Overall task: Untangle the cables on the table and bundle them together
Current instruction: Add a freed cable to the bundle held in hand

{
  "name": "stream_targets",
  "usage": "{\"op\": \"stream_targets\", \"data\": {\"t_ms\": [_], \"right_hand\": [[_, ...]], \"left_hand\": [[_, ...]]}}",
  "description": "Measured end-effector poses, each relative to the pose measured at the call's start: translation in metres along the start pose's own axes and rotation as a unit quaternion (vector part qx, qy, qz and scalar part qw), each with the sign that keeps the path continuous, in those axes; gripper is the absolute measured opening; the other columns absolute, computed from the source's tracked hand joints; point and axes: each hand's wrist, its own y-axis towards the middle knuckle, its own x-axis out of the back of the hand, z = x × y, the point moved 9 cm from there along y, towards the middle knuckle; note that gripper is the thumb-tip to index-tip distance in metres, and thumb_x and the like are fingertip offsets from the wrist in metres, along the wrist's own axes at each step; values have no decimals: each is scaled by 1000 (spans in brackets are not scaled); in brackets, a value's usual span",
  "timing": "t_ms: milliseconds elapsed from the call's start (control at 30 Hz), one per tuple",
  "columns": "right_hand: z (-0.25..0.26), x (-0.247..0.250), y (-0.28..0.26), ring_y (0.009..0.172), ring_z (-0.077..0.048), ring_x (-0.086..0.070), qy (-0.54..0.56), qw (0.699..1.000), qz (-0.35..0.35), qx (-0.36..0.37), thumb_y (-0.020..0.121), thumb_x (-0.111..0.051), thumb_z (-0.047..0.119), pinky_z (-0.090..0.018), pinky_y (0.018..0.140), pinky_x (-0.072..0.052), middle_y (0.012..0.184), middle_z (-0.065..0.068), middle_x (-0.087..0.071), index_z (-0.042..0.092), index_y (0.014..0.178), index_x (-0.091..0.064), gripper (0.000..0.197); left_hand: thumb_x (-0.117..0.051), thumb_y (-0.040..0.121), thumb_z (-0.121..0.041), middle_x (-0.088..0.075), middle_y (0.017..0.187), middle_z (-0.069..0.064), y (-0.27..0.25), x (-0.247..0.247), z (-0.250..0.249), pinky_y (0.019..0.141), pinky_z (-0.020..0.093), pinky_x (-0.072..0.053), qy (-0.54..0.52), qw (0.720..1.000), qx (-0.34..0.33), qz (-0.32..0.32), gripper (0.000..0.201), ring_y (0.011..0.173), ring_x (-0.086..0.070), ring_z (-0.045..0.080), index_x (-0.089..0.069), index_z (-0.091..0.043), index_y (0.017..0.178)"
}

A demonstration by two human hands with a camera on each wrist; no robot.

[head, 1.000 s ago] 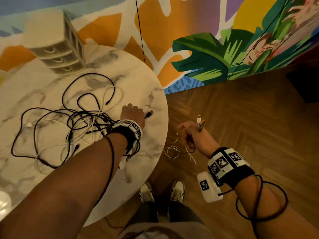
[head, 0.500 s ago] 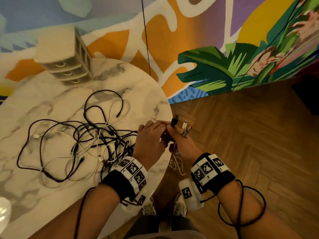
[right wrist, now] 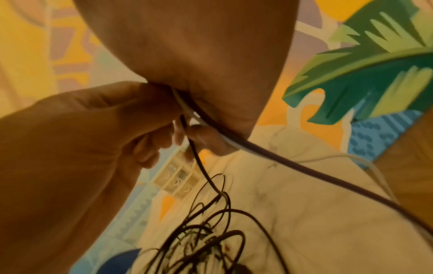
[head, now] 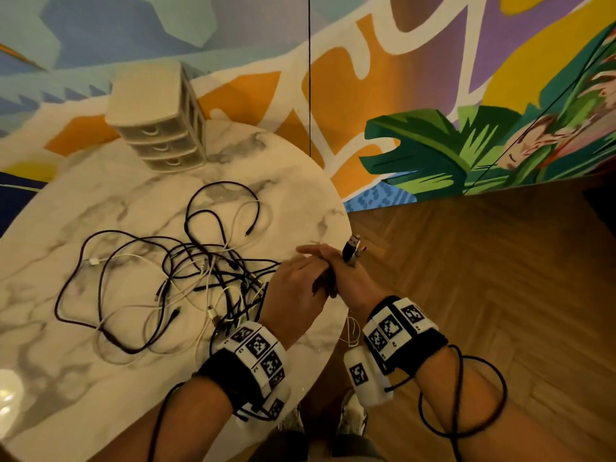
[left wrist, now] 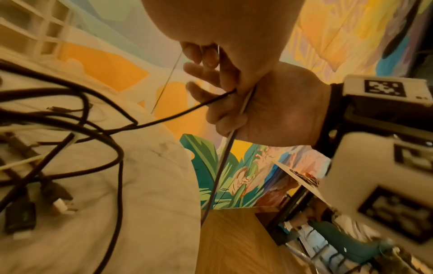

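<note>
A tangle of black and white cables (head: 186,278) lies on the round marble table (head: 83,378). At the table's right edge my two hands meet. My right hand (head: 353,281) grips several cable ends, and their plugs (head: 351,250) stick up out of the fist. My left hand (head: 296,285) lies against it and pinches a black cable (right wrist: 199,163) that runs down into the tangle. The left wrist view shows that black cable (left wrist: 178,115) and a white cable (left wrist: 222,161) leaving the right hand (left wrist: 281,111). The white one hangs down past the table edge.
A small beige drawer unit (head: 160,128) stands at the table's far side by the painted wall. A thin white cable loop (head: 350,331) dangles below my right wrist. To the right of the table is wooden floor (head: 483,278), and my shoes (head: 353,418) stand at the table's edge.
My left hand picked up a black plug from the table and brought it to my right hand, which moved in to the table edge. The black plug now stands in the right fist.
</note>
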Motion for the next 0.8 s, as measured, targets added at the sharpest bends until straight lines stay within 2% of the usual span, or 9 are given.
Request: {"op": "stream_targets", "data": {"t_ms": [67, 133, 200, 267, 333, 400, 567, 700, 800], "right_hand": [[10, 4, 0, 91, -22, -58, -31, 999, -26, 32, 99, -31, 41, -31, 78, -47, 103, -6, -64, 24, 100, -69, 42], [29, 9, -1, 92, -31, -62, 1, 997, -42, 64, 102, -29, 35, -39, 87, -48, 93, -17, -67, 8, 85, -67, 49], [53, 18, -5, 61, -31, -56, 132, 987, -35, 84, 102, -28, 32, -38, 68, -53, 59, -19, -50, 6, 60, -49, 55], [76, 42, -8, 43, -18, -30, 213, 967, -70, 117, 102, -27, 33, -24, 48, -42, 45, -4, -26, 14, 52, -31, 54], [90, 64, -10, 43, -17, -19, 226, 955, -105, 161, 102, -26, 31, -22, 46, -33, 44, 1, -19, 16, 51, -26, 53], [96, 73, -11, 45, -18, -17, 184, 954, -140, 190, 102, -26, 30, -29, 51, -23, 44, 2, -21, 15, 54, -26, 51], [111, 39, -20, 44, -13, -21, 22, 972, -125, 196, 103, -27, 37, -27, 51, -23, 44, 5, -26, 19, 47, -33, 59], [76, -15, -14, 41, -9, -31, -133, 986, -14, 102, 97, -34, 45, -26, 51, -25, 49, -5, -38, -4, 66, -57, 63], [51, -15, -9, 45, -12, -35, -193, 979, -19, 62, 99, -42, 39, -32, 55, -30, 51, -3, -41, 7, 67, -57, 48]], "left_hand": [[-60, 88, -24, -53, 60, -12, -4, -20, 26, 57, 27, -39, -39, 989, 93, 109, 7, 57, -46, 5, -63, -20, 83], [-60, 90, -30, -50, 59, -12, -11, -33, 57, 62, 26, -37, -44, 964, 139, 221, 16, 58, -48, 7, -57, -27, 75], [-58, 91, -30, -55, 64, -5, 1, -13, 102, 63, 29, -40, -10, 964, 159, 211, 20, 64, -54, 15, -54, -27, 72], [-56, 92, -32, -58, 69, -1, 21, 32, 151, 62, 31, -39, 56, 968, 190, 153, 19, 71, -57, 21, -57, -24, 76], [-53, 93, -37, -57, 69, 1, 32, 69, 186, 62, 33, -35, 91, 963, 220, 128, 28, 75, -58, 25, -58, -18, 73], [-51, 93, -40, -59, 71, 3, 39, 82, 194, 64, 34, -37, 118, 958, 215, 148, 34, 78, -59, 28, -61, -15, 73], [-47, 94, -43, -66, 79, 5, 59, 116, 99, 61, 32, -42, 178, 971, 158, 35, 33, 80, -62, 28, -65, -19, 83], [-38, 98, -38, -63, 87, 0, 26, 69, 5, 57, 30, -34, 292, 949, 44, 114, 27, 80, -62, 26, -58, -20, 94], [-49, 94, -34, -61, 69, 0, 1, 46, -4, 45, 29, -33, 257, 959, 16, 116, 24, 55, -60, 25, -62, -16, 89]]}}
